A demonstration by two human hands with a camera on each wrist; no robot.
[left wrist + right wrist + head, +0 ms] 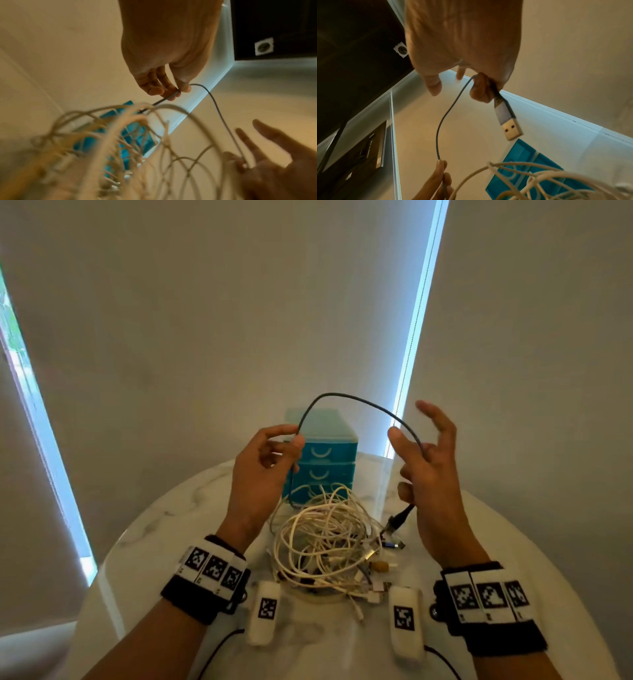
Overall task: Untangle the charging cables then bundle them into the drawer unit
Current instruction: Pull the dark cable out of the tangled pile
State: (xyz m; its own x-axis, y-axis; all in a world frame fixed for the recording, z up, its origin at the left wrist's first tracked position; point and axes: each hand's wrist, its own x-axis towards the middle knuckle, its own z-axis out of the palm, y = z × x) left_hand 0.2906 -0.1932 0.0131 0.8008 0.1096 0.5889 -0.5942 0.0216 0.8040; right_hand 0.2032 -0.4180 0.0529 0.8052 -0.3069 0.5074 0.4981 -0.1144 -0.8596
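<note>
A dark grey cable arches in the air between both hands. My left hand pinches it between thumb and fingertips, and from there it drops into the pile. My right hand holds the other end with its lower fingers curled round it near the USB plug, while its thumb and index finger stay spread. The plug hangs below that hand. A tangle of white cables lies on the marble table. Behind it stands the blue drawer unit, all drawers closed.
Two small white tagged devices with black leads lie at the table's near edge. Loose plugs stick out of the pile's right side. Window blinds hang behind the table.
</note>
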